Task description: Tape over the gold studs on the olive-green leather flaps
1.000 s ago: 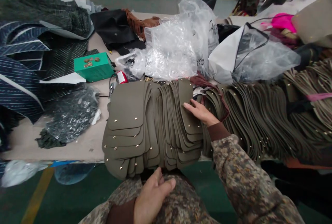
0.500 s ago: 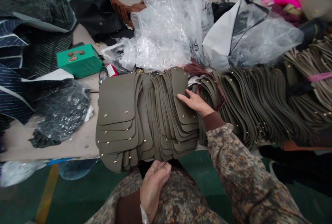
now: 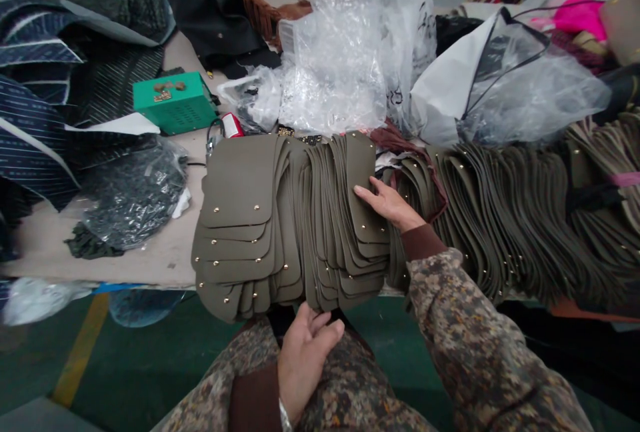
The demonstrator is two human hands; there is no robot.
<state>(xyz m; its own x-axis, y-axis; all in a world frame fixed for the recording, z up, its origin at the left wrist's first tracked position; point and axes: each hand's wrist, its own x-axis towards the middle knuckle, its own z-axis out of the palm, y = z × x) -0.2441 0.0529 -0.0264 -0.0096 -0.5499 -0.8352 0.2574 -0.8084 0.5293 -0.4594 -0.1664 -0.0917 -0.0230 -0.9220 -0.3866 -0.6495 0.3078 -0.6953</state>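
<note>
Many olive-grey flat panels with rounded corners and small gold studs point(image 3: 240, 179) lie overlapping in a fanned pile at the table's front edge. My right hand point(image 3: 390, 202) is open, its fingertips resting against the right-hand panels point(image 3: 361, 179) of that pile. Just below the pile's front edge is my left hand point(image 3: 307, 359), held over my lap with its fingers loosely apart and nothing visible in them. Whether its fingertips touch the lowest panels I cannot tell. More olive panels point(image 3: 505, 212) stand packed in a long row to the right.
A green box point(image 3: 175, 104) and a dark bundle in clear plastic point(image 3: 135, 192) sit to the left, near striped dark fabric point(image 3: 30, 119). Crumpled clear plastic bags point(image 3: 335, 65) lie behind the pile. A pink band point(image 3: 626, 179) wraps panels at far right.
The view has shifted slightly, moving the table's things rightward. My left hand's fingers have spread from a more closed pose. My right hand stays on the panels.
</note>
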